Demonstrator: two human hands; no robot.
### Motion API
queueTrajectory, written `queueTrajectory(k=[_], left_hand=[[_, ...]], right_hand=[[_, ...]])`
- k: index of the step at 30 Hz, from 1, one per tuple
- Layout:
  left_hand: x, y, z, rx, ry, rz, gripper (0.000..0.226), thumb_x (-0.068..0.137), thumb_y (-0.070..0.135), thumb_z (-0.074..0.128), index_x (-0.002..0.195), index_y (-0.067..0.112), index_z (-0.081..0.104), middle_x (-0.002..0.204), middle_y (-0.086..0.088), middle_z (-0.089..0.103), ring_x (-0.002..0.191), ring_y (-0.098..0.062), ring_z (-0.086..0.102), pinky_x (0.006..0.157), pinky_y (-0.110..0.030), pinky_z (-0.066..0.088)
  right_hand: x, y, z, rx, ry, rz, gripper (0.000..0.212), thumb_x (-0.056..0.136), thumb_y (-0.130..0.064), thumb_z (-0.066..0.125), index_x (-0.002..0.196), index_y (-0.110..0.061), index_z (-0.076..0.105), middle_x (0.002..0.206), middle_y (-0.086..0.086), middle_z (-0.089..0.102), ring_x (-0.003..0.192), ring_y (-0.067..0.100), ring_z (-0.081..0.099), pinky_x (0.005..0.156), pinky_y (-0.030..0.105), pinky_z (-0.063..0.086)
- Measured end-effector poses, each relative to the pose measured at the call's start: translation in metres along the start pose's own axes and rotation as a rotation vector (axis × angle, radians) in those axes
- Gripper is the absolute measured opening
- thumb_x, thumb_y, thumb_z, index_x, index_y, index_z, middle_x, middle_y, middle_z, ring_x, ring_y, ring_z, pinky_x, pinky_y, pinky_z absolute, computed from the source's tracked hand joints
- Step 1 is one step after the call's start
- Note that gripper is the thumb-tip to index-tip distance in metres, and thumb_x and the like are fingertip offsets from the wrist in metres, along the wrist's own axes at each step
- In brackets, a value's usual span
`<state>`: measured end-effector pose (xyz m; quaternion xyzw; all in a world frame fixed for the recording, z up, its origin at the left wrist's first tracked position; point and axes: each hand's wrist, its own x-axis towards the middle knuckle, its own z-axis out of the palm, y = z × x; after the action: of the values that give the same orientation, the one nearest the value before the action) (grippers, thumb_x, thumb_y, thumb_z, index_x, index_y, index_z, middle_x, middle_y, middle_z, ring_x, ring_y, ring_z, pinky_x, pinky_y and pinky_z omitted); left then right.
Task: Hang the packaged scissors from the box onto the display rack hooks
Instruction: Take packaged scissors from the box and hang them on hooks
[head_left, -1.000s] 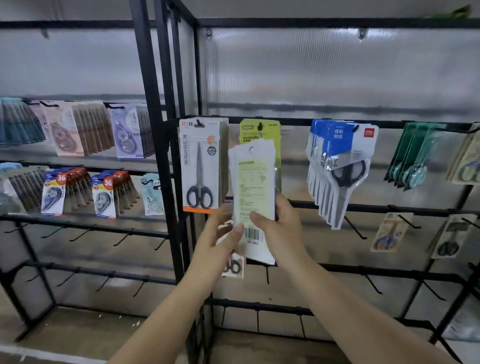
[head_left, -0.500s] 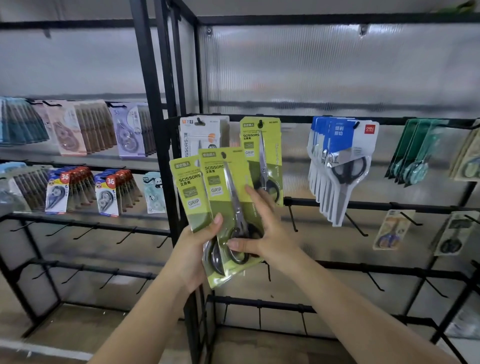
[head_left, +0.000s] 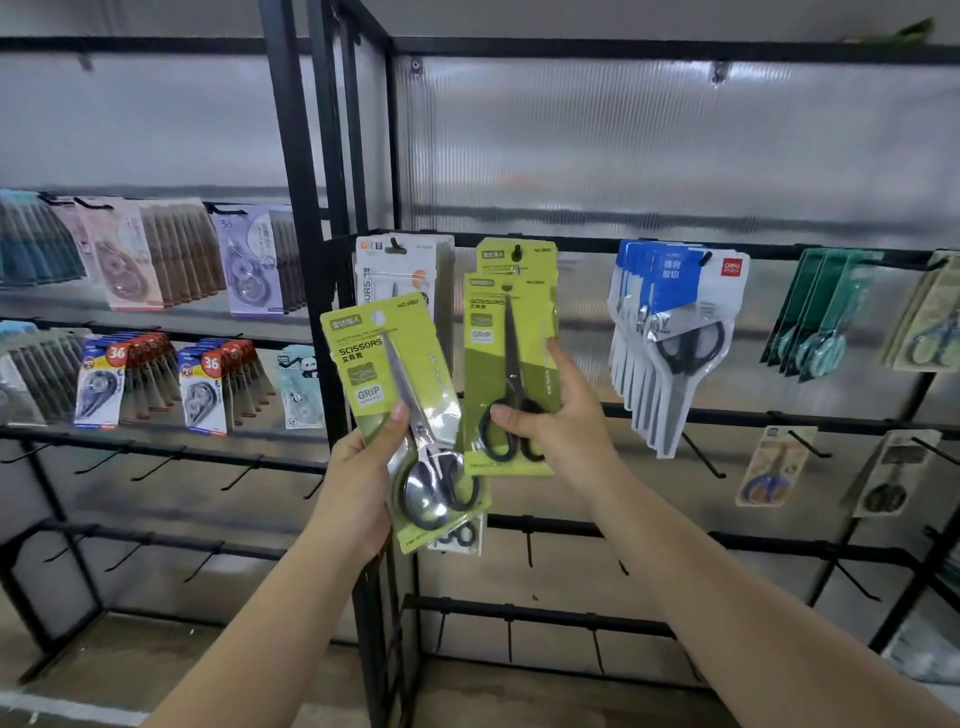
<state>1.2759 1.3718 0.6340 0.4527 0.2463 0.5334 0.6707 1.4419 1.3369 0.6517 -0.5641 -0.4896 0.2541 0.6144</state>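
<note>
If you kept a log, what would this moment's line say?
left hand: holds green scissors pack | right hand: holds second green pack below hook, not yet hung

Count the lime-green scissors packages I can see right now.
3. One lime-green scissors package in the left hand, one in the right hand, one hanging on the black rack hook behind it. More may be hidden behind these.

Stationery shop: hook racks (head_left: 675, 413) hung with packaged scissors (head_left: 675, 332).
</note>
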Motion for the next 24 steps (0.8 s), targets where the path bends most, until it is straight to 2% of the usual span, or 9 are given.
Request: queueTrajectory(k=[2, 5, 8, 10, 11, 15, 18, 22, 24], left_hand=[[-0.001, -0.002, -0.002, 0.013, 0.003, -0.013, 0.019, 0.094, 0.02, 0.05, 0.099, 0.009, 0.065, 0.088, -0.007, 0.075, 0.075, -0.021, 0.072, 0.057, -0.029, 0.058], [-0.002, -0.006, 0.003, 0.015, -0.012, -0.044, 0.017, 0.095, 0.017, 0.049, 0.092, 0.01, 0.063, 0.075, -0.004, 0.074, 0.063, -0.017, 0.071, 0.049, -0.024, 0.054], [-0.001, -0.01, 0.009, 0.05, -0.045, -0.062, 0.018, 0.095, 0.018, 0.049, 0.091, 0.011, 0.065, 0.081, -0.007, 0.074, 0.071, -0.022, 0.072, 0.059, -0.034, 0.058], [0.001, -0.013, 0.011, 0.092, -0.054, -0.072, 0.018, 0.094, 0.021, 0.051, 0.092, 0.012, 0.066, 0.086, -0.008, 0.075, 0.076, -0.025, 0.072, 0.071, -0.041, 0.056], [0.002, -0.014, 0.011, 0.107, -0.054, -0.078, 0.018, 0.094, 0.022, 0.051, 0.093, 0.012, 0.066, 0.087, -0.008, 0.075, 0.076, -0.024, 0.072, 0.072, -0.04, 0.056], [0.003, -0.016, 0.012, 0.107, -0.061, -0.098, 0.019, 0.094, 0.021, 0.051, 0.097, 0.009, 0.065, 0.088, -0.008, 0.075, 0.074, -0.022, 0.072, 0.056, -0.033, 0.058], [0.004, -0.015, 0.012, 0.083, -0.066, -0.101, 0.019, 0.096, 0.019, 0.048, 0.095, 0.01, 0.065, 0.083, -0.007, 0.075, 0.07, -0.021, 0.072, 0.051, -0.029, 0.056], [0.006, -0.015, 0.011, 0.087, -0.051, -0.095, 0.019, 0.095, 0.022, 0.05, 0.095, 0.012, 0.066, 0.085, -0.007, 0.075, 0.072, -0.022, 0.072, 0.055, -0.034, 0.058], [0.009, -0.016, 0.01, 0.096, -0.035, -0.087, 0.019, 0.094, 0.022, 0.051, 0.094, 0.012, 0.066, 0.086, -0.007, 0.075, 0.074, -0.022, 0.072, 0.058, -0.034, 0.059]], right_hand=[[0.007, -0.007, -0.005, -0.047, 0.039, -0.02, 0.096, 0.073, -0.01, 0.078, 0.148, -0.033, 0.022, 0.154, -0.006, 0.026, 0.14, 0.017, 0.025, 0.112, 0.04, 0.024], [0.015, -0.015, -0.007, -0.1, 0.037, -0.062, 0.095, 0.076, -0.008, 0.076, 0.149, -0.032, 0.019, 0.153, -0.007, 0.028, 0.131, 0.008, 0.029, 0.107, 0.029, 0.025], [0.024, -0.019, -0.007, -0.142, 0.044, -0.084, 0.095, 0.077, -0.008, 0.075, 0.149, -0.03, 0.018, 0.152, -0.007, 0.029, 0.122, 0.002, 0.033, 0.096, 0.018, 0.025], [0.029, -0.02, -0.006, -0.135, 0.057, -0.083, 0.095, 0.077, -0.008, 0.076, 0.149, -0.029, 0.018, 0.152, -0.006, 0.03, 0.126, 0.006, 0.035, 0.099, 0.02, 0.028], [0.031, -0.02, -0.005, -0.138, 0.062, -0.077, 0.095, 0.076, -0.009, 0.076, 0.149, -0.028, 0.018, 0.152, -0.005, 0.031, 0.131, 0.011, 0.035, 0.103, 0.024, 0.028], [0.04, -0.014, -0.004, -0.134, 0.081, -0.041, 0.097, 0.075, -0.012, 0.077, 0.15, -0.03, 0.018, 0.151, -0.003, 0.032, 0.137, 0.021, 0.031, 0.11, 0.038, 0.029], [0.045, -0.011, -0.005, -0.117, 0.097, 0.001, 0.098, 0.075, -0.012, 0.078, 0.149, -0.032, 0.018, 0.151, -0.002, 0.033, 0.138, 0.022, 0.031, 0.111, 0.041, 0.03], [0.044, -0.001, -0.005, -0.101, 0.086, -0.01, 0.093, 0.077, -0.012, 0.076, 0.149, -0.029, 0.022, 0.146, -0.006, 0.039, 0.132, 0.017, 0.038, 0.11, 0.035, 0.032], [0.041, 0.007, -0.007, -0.159, 0.117, 0.011, 0.081, 0.079, -0.008, 0.074, 0.146, -0.027, 0.032, 0.132, -0.004, 0.043, 0.121, 0.015, 0.043, 0.097, 0.023, 0.036]])
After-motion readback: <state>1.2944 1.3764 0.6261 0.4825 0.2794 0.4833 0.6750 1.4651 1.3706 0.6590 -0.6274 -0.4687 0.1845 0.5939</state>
